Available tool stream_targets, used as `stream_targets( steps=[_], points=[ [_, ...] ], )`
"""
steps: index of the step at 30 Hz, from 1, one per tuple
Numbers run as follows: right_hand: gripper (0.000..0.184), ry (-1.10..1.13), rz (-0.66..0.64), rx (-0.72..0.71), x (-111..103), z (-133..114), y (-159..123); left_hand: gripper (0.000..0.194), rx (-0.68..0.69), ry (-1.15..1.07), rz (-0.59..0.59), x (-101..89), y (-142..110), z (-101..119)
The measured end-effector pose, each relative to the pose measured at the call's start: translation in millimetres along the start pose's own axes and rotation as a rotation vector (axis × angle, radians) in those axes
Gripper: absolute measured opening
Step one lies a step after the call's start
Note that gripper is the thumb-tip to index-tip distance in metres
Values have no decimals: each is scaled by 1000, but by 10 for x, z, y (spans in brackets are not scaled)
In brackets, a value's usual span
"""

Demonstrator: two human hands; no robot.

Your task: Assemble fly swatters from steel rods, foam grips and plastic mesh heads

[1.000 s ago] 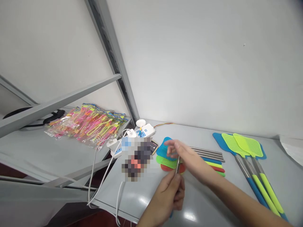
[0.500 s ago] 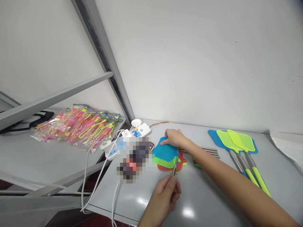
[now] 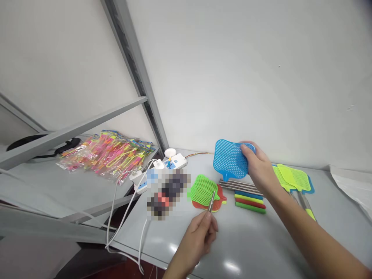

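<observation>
My right hand [image 3: 259,166] grips a blue mesh swatter head [image 3: 229,159] by its right edge and holds it up above the grey table [image 3: 261,248]. My left hand [image 3: 200,236] pinches a thin metal rod [image 3: 211,201] that points up and away over the pile of loose swatter heads. A green head [image 3: 203,190] tops that pile, with a red one [image 3: 221,199] under it. Beside the pile lie several metal rods [image 3: 235,185] with coloured grips [image 3: 250,201].
Assembled swatters [image 3: 293,177] in blue and yellow-green lie at the right. White power strips [image 3: 174,161] with cables and a blurred object sit at the table's left end. Bagged colourful toys [image 3: 107,153] lie on a shelf behind a slanted metal frame [image 3: 136,73]. A white bag [image 3: 351,184] is far right.
My right hand took the blue swatter head off the pile and lifted it up to the right. The green head now lies uncovered. My left hand kept the rod almost still.
</observation>
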State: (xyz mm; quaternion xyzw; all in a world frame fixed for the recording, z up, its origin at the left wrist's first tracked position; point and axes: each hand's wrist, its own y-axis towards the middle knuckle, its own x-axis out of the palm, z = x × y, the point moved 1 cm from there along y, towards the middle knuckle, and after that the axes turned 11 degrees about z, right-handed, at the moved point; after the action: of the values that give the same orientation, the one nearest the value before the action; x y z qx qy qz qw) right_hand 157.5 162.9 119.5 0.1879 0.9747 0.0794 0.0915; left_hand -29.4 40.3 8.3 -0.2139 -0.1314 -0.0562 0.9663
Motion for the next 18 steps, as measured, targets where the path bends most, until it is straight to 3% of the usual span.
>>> stream_targets(
  steps=[7, 11, 16, 18],
  points=[
    [37, 97, 176, 0, -289, 336, -556, 47, 75, 118, -87, 206, -38, -31],
    [37, 73, 231, -18, -373, 442, -648, 45, 165, 274, -121, 328, -70, -62],
    [35, 92, 161, 15, -392, 493, -688, 44, 161, 338, -107, 309, -83, -67],
    [35, 101, 249, 8, -399, 505, -690, 44, 143, 336, -89, 286, -77, -61]
  ],
)
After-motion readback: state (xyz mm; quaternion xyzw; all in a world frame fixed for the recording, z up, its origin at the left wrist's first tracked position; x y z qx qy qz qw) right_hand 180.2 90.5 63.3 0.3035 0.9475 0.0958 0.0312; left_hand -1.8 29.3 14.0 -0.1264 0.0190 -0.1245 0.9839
